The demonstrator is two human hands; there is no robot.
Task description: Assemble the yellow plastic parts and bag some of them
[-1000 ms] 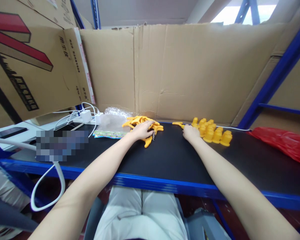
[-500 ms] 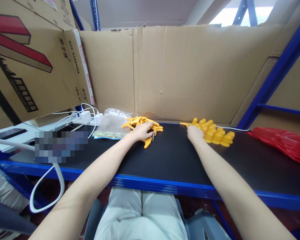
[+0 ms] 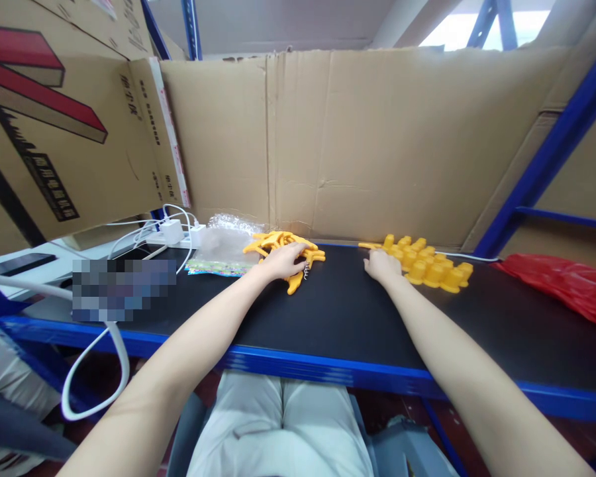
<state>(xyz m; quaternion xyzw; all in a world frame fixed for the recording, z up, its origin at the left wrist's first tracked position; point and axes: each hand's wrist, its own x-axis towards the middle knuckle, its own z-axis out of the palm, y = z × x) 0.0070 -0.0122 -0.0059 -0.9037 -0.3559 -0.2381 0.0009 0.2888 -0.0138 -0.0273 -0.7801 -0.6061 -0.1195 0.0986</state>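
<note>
Cardboard (image 3: 377,146) backs the black tabletop (image 3: 332,311), where left fingers (image 3: 291,252) spread over yellow pieces (image 3: 279,239) and right fingers (image 3: 374,259) curl, their grip unclear.

Left hand (image 3: 283,260) on orange pieces (image 3: 281,238), right hand (image 3: 383,266) near yellow parts (image 3: 434,269).

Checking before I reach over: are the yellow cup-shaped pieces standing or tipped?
Standing: the yellow cup-shaped pieces beside the right hand rest wide rims down, narrow ends up.

Both bare arms (image 3: 206,324) outstretched, left hand (image 3: 283,262) spread palm-down, right hand (image 3: 383,266) loosely curled.
</note>
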